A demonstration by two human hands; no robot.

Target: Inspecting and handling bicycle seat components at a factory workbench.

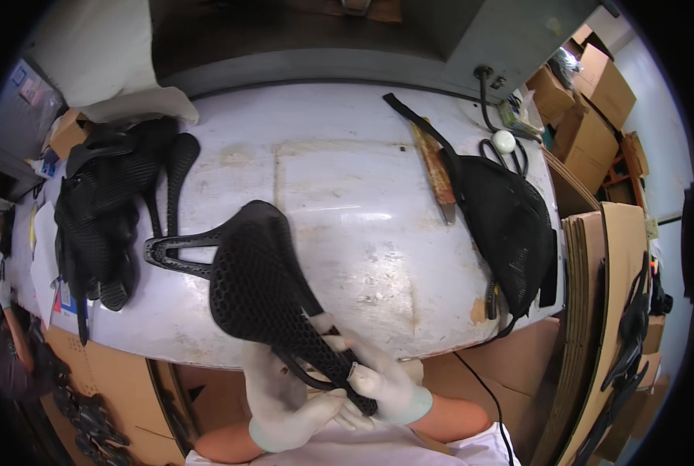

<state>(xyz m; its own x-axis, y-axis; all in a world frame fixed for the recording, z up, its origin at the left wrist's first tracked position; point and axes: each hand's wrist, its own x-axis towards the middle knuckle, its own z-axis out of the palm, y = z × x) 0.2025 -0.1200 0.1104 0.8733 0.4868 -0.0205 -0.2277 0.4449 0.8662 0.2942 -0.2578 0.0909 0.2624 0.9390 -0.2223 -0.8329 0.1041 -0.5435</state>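
A black bicycle saddle (250,279) with a honeycomb surface tilts over the table's front edge, its narrow nose toward me. My right hand (394,388), in a white glove, wraps round the nose, thumb on top. My left hand (285,412), gloved too, closes on the nose's tip from the left and below; part of its fingers is hidden by the saddle. Behind the saddle's wide end, a black looped frame piece (182,252) sticks out to the left. Whether it touches the saddle I cannot tell.
Black saddles (106,202) are heaped on the table's left. At the right lie a black cloth item with a strap (506,225), a worn flat tool (436,171) and a white ball (503,141). Cardboard sheets (584,311) stand beyond the right edge. A person's arm (17,334) shows far left.
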